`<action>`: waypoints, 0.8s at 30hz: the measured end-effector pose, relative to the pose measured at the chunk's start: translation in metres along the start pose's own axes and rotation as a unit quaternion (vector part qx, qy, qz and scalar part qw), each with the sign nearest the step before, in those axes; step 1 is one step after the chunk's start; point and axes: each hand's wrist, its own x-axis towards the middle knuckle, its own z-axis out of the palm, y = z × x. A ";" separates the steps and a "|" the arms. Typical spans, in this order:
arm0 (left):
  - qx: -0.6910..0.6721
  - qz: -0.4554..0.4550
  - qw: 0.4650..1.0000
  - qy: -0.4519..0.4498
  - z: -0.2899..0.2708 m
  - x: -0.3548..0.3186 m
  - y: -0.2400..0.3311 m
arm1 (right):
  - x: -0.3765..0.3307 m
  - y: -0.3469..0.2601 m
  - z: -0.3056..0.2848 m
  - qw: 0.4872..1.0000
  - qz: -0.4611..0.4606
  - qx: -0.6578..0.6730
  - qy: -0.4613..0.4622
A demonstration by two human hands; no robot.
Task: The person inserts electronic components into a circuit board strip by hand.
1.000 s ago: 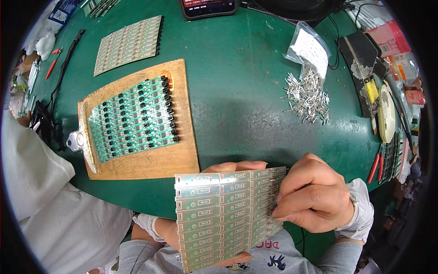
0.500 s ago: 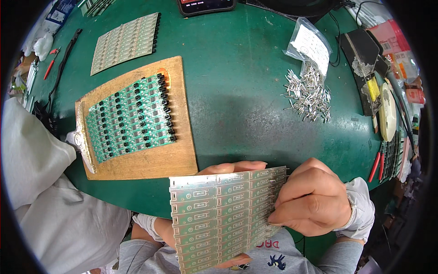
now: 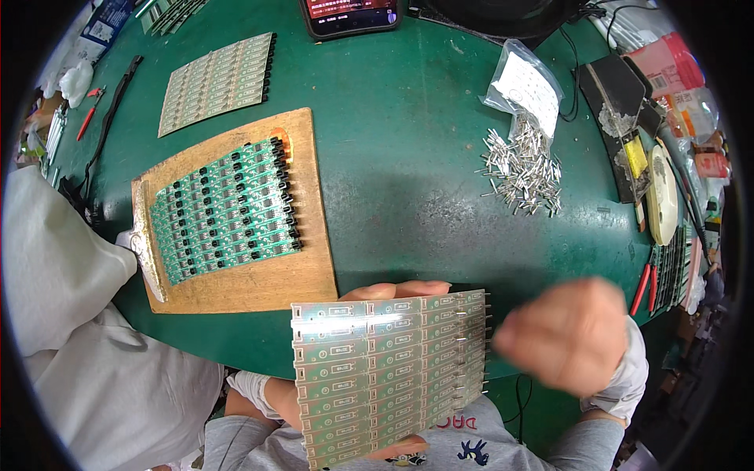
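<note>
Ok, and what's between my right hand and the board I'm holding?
In the head view, a narrow gap separates your right hand from the circuit board; metal pins jut into it from the board's edge, with green tabletop showing behind.

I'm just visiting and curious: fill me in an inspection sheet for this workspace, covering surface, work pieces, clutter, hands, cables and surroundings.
Surface: green tabletop, with a dark scuffed patch near its middle.
Job's things: green-grey rectangular circuit panel, held up; silver metal pins, piled loose at the mouth of a clear plastic bag.
Clutter: brown wooden clipboard bearing a bright green circuit board; black rectangular phone at the far edge.
Hands: left hand grips the panel from behind; right hand, blurred, appears apart from it; its contents cannot be told.
Cables: thin black cable right of the bag.
Surroundings: pale grey cloth at left; red-handled tool at right.
</note>
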 end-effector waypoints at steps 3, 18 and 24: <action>-0.051 -0.055 0.996 0.039 0.003 -0.012 -0.003 | 0.009 0.027 -0.008 0.982 0.060 -0.176 -0.032; -0.007 -0.056 0.998 0.031 0.006 -0.006 0.004 | 0.018 0.036 -0.005 0.952 0.058 -0.286 -0.087; 0.025 -0.040 0.998 0.038 0.006 -0.007 0.001 | 0.024 0.019 -0.001 0.980 0.077 -0.181 -0.004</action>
